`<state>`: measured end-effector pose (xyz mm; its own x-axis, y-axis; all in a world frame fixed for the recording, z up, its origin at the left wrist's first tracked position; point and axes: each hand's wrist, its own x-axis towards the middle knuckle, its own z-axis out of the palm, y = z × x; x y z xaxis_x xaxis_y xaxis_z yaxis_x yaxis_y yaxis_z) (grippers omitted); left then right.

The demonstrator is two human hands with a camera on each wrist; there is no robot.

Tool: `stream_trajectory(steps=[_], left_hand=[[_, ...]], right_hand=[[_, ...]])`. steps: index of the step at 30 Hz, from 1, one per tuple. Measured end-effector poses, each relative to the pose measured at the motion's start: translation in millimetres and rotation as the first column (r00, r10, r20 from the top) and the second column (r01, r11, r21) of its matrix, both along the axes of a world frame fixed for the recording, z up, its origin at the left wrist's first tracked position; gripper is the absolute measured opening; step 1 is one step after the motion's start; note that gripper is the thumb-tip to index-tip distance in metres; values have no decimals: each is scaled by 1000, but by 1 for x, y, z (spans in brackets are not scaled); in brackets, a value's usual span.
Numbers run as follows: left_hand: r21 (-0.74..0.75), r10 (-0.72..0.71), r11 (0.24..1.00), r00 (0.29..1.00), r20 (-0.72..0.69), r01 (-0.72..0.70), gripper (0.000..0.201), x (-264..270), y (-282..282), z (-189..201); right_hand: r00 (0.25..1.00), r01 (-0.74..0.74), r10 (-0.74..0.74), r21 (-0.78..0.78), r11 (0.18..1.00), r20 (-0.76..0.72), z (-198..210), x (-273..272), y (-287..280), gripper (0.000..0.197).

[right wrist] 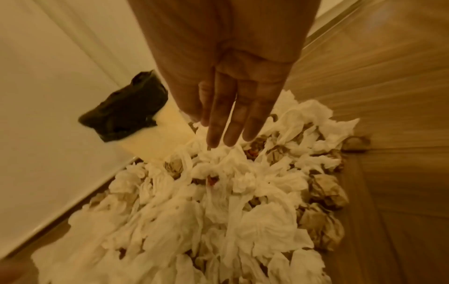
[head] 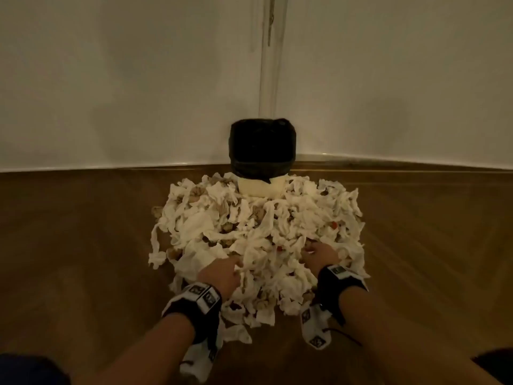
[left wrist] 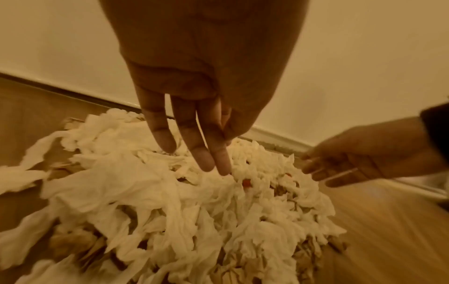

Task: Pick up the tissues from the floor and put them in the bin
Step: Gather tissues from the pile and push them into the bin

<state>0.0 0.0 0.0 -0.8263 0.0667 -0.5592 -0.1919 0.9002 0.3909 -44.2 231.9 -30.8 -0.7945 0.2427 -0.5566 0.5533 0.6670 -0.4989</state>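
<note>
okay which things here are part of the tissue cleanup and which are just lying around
Part of the job:
- tissues heaped on the floor
- bin with black liner, by the wall
- left hand and right hand, fingers straight

Just there:
- brown crumpled scraps among the heap
- small red bits

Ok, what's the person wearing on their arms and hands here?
Both hands, the left hand and the right hand, are bare, with no gloves and no sleeves on the forearms. Each wrist carries a black band holding white blocks printed with black square markers; a thin dark cable trails from the right one.
</note>
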Motion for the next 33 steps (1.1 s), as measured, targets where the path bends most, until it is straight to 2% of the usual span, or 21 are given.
stream_trajectory(steps=[3, 8, 10, 13, 16, 20, 23, 28, 30, 33], left_hand=[[-90, -88, 992, 996, -19, 86, 28, -15, 14, -32], [-168, -222, 963, 974, -47, 212, 27, -29, 37, -76], [-190, -225, 959, 972, -62, 209, 26, -29, 44, -84], [-199, -222, 958, 973, -64, 206, 29, -25, 54, -96], [-240, -230, 946, 973, -29, 217, 28, -25, 58, -111], [-306, -311, 900, 949, 49, 311, 39, -28, 50, -124], [-298, -316, 903, 948, 23, 309, 33, -33, 44, -120], [-160, -254, 953, 966, 49, 258, 20, -50, 34, -98], [-122, -221, 968, 975, 12, 221, 17, -52, 30, -91], [-123, -222, 969, 974, -42, 215, 38, -52, 28, -83]], right_hand=[[991, -124, 119, 89, 988, 58, -30, -6, -6, 15], [938, -327, 292, 204, 923, 185, -70, 7, -15, 26], [909, -393, 334, 252, 884, 247, -81, 18, -18, 31], [882, -442, 370, 236, 866, 292, -94, 30, -19, 38], [821, -531, 438, 207, 822, 366, -107, 33, -22, 44], [876, -461, 402, 219, 860, 267, -116, 29, -24, 36], [906, -401, 354, 201, 894, 232, -112, 28, -22, 35], [911, -376, 320, 208, 903, 258, -94, 26, -18, 39], [912, -380, 326, 208, 901, 250, -82, 24, -16, 40], [927, -344, 298, 196, 918, 229, -67, 22, -13, 36]])
